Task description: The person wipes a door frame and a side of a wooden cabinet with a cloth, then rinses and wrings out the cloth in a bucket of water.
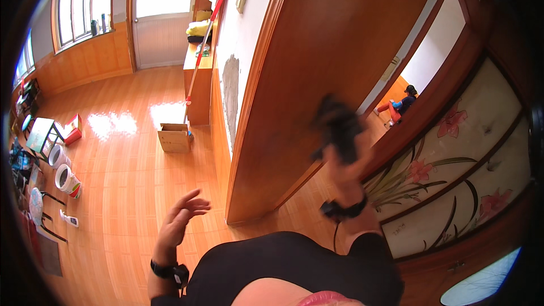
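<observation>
My right hand is raised and blurred by motion, shut on a dark, crumpled thing, perhaps a cloth. It appears in front of a brown wood panel; whether the dark thing touches the panel I cannot tell. My left hand hangs before me with its fingers spread a little and nothing in it. Both wrists wear black bands, the left one with a small dark device on it. Painted glass with pink flowers, framed in dark wood, stands right of my right arm.
A cardboard box sits by the wall, near a red-and-silver pole leaning there. Buckets, a stool and a spray bottle are at left. Through an opening at right, a seated person is visible.
</observation>
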Motion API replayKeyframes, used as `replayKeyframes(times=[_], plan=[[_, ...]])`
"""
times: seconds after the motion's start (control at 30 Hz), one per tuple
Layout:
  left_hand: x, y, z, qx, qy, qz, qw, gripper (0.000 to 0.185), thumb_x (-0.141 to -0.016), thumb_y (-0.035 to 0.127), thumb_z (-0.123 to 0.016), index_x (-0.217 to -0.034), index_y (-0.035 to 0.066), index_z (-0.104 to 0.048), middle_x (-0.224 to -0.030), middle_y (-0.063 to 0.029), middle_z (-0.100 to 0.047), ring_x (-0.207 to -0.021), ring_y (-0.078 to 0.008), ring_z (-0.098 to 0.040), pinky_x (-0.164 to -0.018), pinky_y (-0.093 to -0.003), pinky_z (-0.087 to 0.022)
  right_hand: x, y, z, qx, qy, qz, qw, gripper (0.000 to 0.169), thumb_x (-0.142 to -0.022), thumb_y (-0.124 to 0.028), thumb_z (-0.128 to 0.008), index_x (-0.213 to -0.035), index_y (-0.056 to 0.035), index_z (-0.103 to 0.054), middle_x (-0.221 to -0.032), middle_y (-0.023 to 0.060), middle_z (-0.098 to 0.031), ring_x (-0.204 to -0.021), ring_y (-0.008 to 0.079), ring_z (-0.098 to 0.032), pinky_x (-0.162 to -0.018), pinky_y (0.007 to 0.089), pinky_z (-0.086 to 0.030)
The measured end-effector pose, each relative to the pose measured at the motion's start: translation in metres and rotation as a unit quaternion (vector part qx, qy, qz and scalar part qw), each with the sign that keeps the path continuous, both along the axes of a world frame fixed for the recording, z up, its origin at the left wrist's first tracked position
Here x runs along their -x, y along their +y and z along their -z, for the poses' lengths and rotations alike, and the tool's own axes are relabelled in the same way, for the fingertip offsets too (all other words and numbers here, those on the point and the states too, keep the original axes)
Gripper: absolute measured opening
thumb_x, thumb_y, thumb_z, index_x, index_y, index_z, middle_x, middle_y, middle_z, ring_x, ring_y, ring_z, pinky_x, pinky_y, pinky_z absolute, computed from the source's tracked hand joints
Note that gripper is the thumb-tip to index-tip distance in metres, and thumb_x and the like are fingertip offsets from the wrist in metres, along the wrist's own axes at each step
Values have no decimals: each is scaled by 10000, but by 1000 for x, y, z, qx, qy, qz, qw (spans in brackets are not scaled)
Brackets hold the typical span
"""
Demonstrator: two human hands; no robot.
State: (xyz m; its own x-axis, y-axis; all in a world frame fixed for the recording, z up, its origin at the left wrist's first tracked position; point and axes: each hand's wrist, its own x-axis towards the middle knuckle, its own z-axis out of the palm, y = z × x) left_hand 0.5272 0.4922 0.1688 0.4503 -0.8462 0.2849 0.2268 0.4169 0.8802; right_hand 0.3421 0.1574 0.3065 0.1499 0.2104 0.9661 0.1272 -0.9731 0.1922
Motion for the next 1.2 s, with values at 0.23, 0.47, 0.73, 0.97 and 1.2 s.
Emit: replayKeyframes(times=[0.23,0.47,0.73,0.97,1.2], plan=[[11,92,54,-108,79,-279,951,446,-960,274,-467,-1324,17,-453,-1085,-81,-605,-1021,-189,-597,-899,-327,-469,-32,-31,-237,-125,-88,138,979,762,-878,-391,-634,-1409,34,-291,-1422,255,-331,-1308,328,-359,-1069,380,-303],[5,117,71,-80,137,-343,926,415,-952,277,-484,-1276,19,-487,-1059,-68,-606,-989,-174,-606,-881,-307,-477,-89,-68,-166,-27,-87,218,972,755,-886,-447,-575,-1408,27,-305,-1443,298,-280,-1352,446,-239,-1111,509,-185],[-23,174,68,-138,109,-393,902,410,-960,314,-473,-1268,43,-495,-1059,-51,-597,-971,-153,-598,-876,-301,-465,-107,13,105,-66,115,242,961,733,-906,-473,-503,-1431,-27,-253,-1489,280,-150,-1355,509,-128,-1056,648,-145],[-63,146,84,-139,149,-368,907,389,-963,300,-493,-1248,36,-504,-991,-40,-588,-921,-136,-575,-840,-277,-447,-124,9,12,-6,35,190,981,688,-923,-512,-407,-1417,-45,-300,-1473,264,-218,-1329,509,-204,-1051,647,-145],[-136,109,112,-178,163,-307,921,291,-960,299,-486,-1165,101,-542,-916,-8,-609,-838,-123,-604,-743,-262,-455,-158,24,-211,128,-41,135,982,533,-904,-335,-486,-1324,-9,-467,-1389,238,-388,-1304,385,-338,-1073,467,-242]])
